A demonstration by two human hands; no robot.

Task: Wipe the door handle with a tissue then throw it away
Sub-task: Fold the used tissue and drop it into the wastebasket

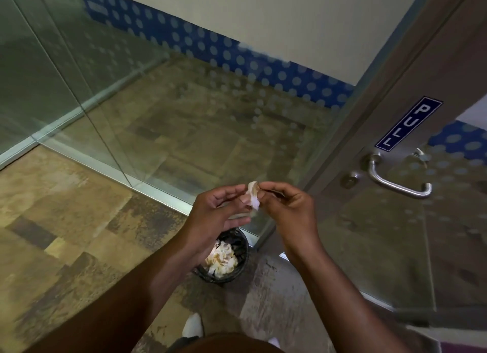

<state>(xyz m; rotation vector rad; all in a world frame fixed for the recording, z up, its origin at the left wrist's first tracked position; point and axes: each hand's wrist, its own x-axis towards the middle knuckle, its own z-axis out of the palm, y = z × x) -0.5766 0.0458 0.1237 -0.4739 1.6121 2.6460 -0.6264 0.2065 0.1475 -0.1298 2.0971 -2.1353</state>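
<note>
An office corridor — glass partition [110, 94], PULL sign [408, 124] on door, patterned carpet [52, 208].

Crumpled white tissue [252, 194] aloft; steel door handle [395, 179] horizontal.

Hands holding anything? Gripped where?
Small crumpled white tissue, pinched between fingertips of left hand and right hand, at its opposite edges.

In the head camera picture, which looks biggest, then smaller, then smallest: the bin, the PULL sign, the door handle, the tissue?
1. Bin, though the arms partly hide it.
2. PULL sign and door handle: look about alike, so no ranking.
3. Tissue, smallest.
</note>
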